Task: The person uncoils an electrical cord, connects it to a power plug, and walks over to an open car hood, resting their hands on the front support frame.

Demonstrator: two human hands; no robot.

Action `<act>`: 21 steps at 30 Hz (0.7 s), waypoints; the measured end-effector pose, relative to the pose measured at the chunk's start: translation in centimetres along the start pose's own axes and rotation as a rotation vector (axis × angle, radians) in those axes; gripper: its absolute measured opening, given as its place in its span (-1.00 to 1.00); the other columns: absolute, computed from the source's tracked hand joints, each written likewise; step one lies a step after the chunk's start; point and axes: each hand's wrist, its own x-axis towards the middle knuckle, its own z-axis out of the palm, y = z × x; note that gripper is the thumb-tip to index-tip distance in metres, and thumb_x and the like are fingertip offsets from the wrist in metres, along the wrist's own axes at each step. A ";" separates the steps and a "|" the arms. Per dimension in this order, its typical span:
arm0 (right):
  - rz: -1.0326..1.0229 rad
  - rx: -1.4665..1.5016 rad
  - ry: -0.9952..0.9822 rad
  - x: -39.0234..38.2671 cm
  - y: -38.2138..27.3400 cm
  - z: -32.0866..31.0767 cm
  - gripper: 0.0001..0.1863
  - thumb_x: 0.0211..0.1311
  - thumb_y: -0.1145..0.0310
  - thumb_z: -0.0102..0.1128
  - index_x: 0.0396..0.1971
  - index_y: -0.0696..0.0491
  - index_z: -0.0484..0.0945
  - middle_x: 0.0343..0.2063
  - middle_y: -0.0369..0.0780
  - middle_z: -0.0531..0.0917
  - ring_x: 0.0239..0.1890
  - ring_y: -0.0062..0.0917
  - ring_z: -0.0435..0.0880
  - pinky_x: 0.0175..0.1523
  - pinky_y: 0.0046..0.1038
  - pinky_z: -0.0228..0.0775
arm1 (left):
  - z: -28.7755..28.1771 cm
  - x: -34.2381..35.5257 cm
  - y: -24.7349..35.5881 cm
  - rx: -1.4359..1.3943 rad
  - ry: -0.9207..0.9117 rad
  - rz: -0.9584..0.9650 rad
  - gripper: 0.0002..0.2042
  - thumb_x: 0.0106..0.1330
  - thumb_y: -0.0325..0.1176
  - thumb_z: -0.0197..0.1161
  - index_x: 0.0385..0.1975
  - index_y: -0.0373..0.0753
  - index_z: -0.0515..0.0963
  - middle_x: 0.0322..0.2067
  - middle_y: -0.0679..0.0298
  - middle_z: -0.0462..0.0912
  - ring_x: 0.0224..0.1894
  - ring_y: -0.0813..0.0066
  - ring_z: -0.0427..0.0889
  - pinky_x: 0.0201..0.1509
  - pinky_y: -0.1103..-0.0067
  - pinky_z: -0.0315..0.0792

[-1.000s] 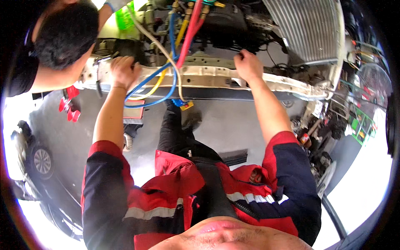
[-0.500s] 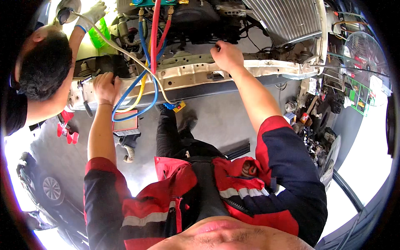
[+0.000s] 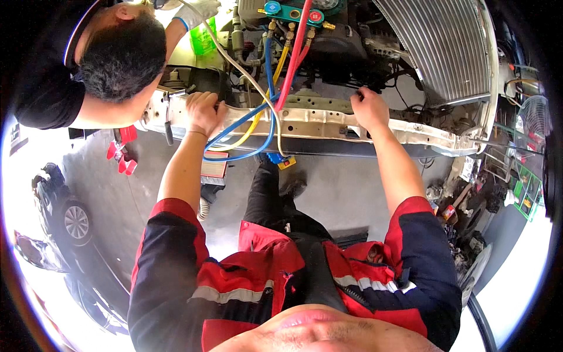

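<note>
Here we see our left hand curled closed on the top edge of the white metal crossmember, right beside the blue hose and yellow hose. Our right hand presses the same crossmember farther right, fingers bent; whether it grips anything we cannot tell. Behind it, the open engine bay holds a silver radiator and a green fluid reservoir. A co-worker's gloved hand reaches in.

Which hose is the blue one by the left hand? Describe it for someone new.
Find the pale metal crossmember across the open engine bay. Beside the left hand, the blue hose loops lowest under that beam; unlike the yellow hose and red hose, it sags furthest.
</note>
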 end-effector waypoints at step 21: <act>0.033 -0.017 0.006 -0.1 -0.4 -0.2 -0.60 0.24 0.07 0.05 -0.10 0.02 0.64 -0.17 -0.03 0.71 -0.11 -0.08 0.68 -0.02 -0.11 0.53 | -0.3 0.2 0.2 0.013 0.006 0.011 -0.83 0.06 -0.26 0.31 -0.46 -0.19 0.53 -0.44 0.20 0.56 -0.26 0.10 0.55 -0.03 0.27 0.40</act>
